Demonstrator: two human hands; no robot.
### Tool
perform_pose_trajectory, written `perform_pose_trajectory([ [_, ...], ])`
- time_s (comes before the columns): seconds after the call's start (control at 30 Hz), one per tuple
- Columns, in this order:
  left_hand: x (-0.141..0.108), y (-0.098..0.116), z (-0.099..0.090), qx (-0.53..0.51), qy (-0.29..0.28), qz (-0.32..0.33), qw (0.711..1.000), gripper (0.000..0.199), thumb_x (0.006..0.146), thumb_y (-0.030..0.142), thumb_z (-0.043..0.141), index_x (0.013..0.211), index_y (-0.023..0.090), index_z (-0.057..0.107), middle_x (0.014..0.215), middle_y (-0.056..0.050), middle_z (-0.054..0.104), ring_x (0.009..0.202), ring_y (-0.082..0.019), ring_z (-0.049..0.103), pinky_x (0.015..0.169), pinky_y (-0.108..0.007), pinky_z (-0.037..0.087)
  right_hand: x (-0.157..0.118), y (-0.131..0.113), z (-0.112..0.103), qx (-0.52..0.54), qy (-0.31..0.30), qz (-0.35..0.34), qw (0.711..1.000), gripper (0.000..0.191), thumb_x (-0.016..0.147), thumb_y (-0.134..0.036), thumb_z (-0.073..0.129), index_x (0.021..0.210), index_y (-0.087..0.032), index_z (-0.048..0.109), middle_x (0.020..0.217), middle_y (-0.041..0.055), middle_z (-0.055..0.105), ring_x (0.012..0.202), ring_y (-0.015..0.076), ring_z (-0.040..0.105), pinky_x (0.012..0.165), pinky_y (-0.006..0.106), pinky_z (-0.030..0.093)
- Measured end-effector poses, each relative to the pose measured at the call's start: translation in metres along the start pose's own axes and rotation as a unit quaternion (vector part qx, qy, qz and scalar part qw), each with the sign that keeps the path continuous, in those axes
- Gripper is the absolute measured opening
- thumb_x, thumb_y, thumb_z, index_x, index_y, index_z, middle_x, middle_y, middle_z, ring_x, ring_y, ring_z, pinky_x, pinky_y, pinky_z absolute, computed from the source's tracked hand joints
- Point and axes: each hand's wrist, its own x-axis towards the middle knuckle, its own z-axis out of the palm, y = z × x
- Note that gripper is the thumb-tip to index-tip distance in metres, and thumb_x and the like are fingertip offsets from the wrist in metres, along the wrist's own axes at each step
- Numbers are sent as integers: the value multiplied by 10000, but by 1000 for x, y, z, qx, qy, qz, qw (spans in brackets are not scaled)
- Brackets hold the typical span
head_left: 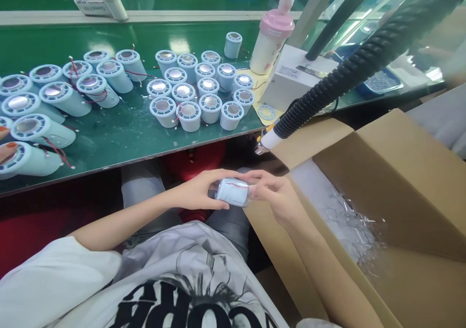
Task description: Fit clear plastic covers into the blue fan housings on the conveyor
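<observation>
Above my lap, a light blue cylinder (233,192) with a thin red wire lies on its side between my two hands, with clear plastic around its right end. My left hand (202,189) grips its left end between thumb and fingers. At its right end, my right hand (274,192) has its fingers pressed on the clear plastic. Beyond them, several similar blue cylinders (190,116) stand grouped on the green table (120,146), and more cylinders (41,129) lean to the left.
An open cardboard box (396,172) holding clear plastic pieces (353,226) is at my right. A black ribbed hose (338,80) slants above it. A pink-lidded bottle (271,39) stands by a white device (291,78). Another person's fingers (7,148) touch the leftmost cylinders.
</observation>
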Motion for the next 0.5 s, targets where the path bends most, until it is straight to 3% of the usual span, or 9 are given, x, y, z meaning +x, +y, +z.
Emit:
perform_pose_trajectory([
  [0.1, -2, 0, 2, -107, 16, -35, 994, 635, 698, 187, 756, 1279, 196, 501, 1295, -114, 542, 1114, -216, 578, 931, -353, 498, -5, 2, -4, -16, -47, -56, 997, 70, 718, -276, 732, 767, -226, 734, 1168, 77, 650, 1109, 278, 608, 818, 404, 572],
  [0.17, -4, 1, 2, -175, 25, -59, 982, 624, 697, 169, 760, 1263, 207, 498, 1263, -94, 548, 1084, -189, 584, 927, -336, 498, -11, 4, -5, -117, -71, -138, 981, 333, 703, -252, 776, 1028, -256, 702, 1307, 84, 578, 1213, 284, 543, 906, 428, 547],
  [0.23, -8, 4, 3, -222, 32, -78, 971, 601, 705, 167, 754, 1249, 214, 503, 1226, -80, 553, 1035, -168, 593, 885, -312, 517, -17, 9, -5, -218, -69, -215, 949, 447, 754, -214, 745, 1181, -266, 625, 1344, 91, 551, 1242, 267, 523, 1007, 446, 484],
  [0.3, -11, 9, 4, -245, 25, -103, 964, 604, 719, 191, 744, 1266, 228, 488, 1196, -79, 554, 939, -156, 613, 785, -298, 552, -21, 14, -5, -250, -50, -258, 932, 445, 801, -202, 700, 1225, -263, 579, 1310, 96, 577, 1215, 255, 549, 1039, 448, 457],
  [0.37, -13, 12, 4, -262, 6, -122, 957, 628, 729, 222, 734, 1294, 248, 461, 1154, -80, 564, 852, -154, 625, 683, -296, 572, -23, 18, -4, -222, -49, -253, 940, 519, 799, -224, 708, 1277, -265, 513, 1285, 100, 589, 1181, 259, 575, 982, 432, 509],
  [0.43, -14, 15, 5, -269, -5, -127, 955, 628, 730, 241, 733, 1295, 255, 459, 1105, -70, 575, 825, -159, 628, 655, -304, 579, -24, 19, -5, -198, -51, -250, 946, 600, 797, -238, 709, 1331, -275, 439, 1280, 101, 585, 1161, 261, 587, 919, 414, 552],
  [0.5, -14, 16, 4, -261, 0, -129, 957, 608, 728, 251, 736, 1277, 251, 475, 1077, -61, 575, 813, -155, 627, 666, -312, 581, -23, 17, -5, -228, -62, -274, 932, 572, 810, -225, 688, 1324, -280, 441, 1282, 99, 576, 1168, 260, 581, 920, 412, 550],
])
